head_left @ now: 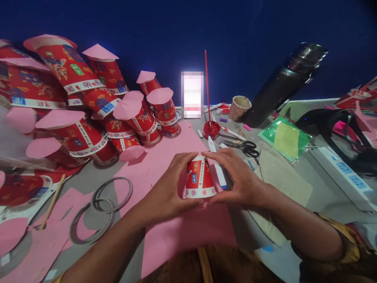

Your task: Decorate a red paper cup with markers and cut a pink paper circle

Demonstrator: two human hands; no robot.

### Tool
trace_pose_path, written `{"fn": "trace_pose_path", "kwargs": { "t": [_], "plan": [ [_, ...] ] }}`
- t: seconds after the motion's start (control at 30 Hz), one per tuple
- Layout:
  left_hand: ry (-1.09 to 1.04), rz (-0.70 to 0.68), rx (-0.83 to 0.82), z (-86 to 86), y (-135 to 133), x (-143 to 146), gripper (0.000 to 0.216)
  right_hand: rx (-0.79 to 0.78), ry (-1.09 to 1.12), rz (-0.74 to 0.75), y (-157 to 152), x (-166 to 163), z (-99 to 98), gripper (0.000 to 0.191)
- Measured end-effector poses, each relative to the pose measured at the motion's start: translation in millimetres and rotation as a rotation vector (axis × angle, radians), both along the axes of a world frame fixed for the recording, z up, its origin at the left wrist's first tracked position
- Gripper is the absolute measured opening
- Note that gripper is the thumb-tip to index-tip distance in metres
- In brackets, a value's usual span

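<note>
Between my two hands a red printed paper cup is held upside down, its wide white-patterned rim at the bottom. My left hand curves round the cup's left side, with fingers at the top and thumb by the rim. On the other side my right hand grips it the same way. Under the cup lies pink paper. A white marker with a blue end rests just behind my right hand's fingers. Whether the cup touches the paper I cannot tell.
Stacked red cups with pink paper cones crowd the left. Two grey rings lie nearer. Behind my hands are a red paint pot with an upright brush and scissors. A black flask and power strip occupy the right.
</note>
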State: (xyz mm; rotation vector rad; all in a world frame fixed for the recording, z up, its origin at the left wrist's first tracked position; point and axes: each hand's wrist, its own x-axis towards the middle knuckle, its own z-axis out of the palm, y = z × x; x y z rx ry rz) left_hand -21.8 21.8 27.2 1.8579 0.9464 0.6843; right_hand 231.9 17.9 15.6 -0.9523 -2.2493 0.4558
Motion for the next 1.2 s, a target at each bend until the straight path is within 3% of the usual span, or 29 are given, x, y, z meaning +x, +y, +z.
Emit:
{"fn": "trace_pose_path", "kwargs": {
  "t": [0.07, 0.2, 0.27, 0.37, 0.53, 1.2],
  "plan": [
    [-0.011, 0.018, -0.004, -0.6, 0, 0, 0.084, 0.002, 0.097, 0.009, -3, 0, 5.8, 0.096],
    [-0.019, 0.063, 0.0, -2.4, 0, -1, 0.082, 0.017, 0.42, 0.102, -14, 2, 18.4, 0.037],
    [-0.012, 0.075, -0.005, -0.1, 0, 0, 0.081, -0.009, 0.514, 0.159, -17, 3, 22.4, 0.028],
    [0.001, 0.085, -0.016, 4.6, 0, 1, 0.079, -0.018, 0.533, 0.173, -20, 2, 24.7, 0.025],
    [0.002, 0.064, 0.002, 2.0, 1, -1, 0.081, -0.05, 0.502, 0.072, -22, -2, 20.5, 0.014],
    [0.02, 0.06, -0.029, 0.5, -2, -1, 0.083, -0.03, 0.411, 0.102, -19, -4, 17.6, 0.008]
  ]
}}
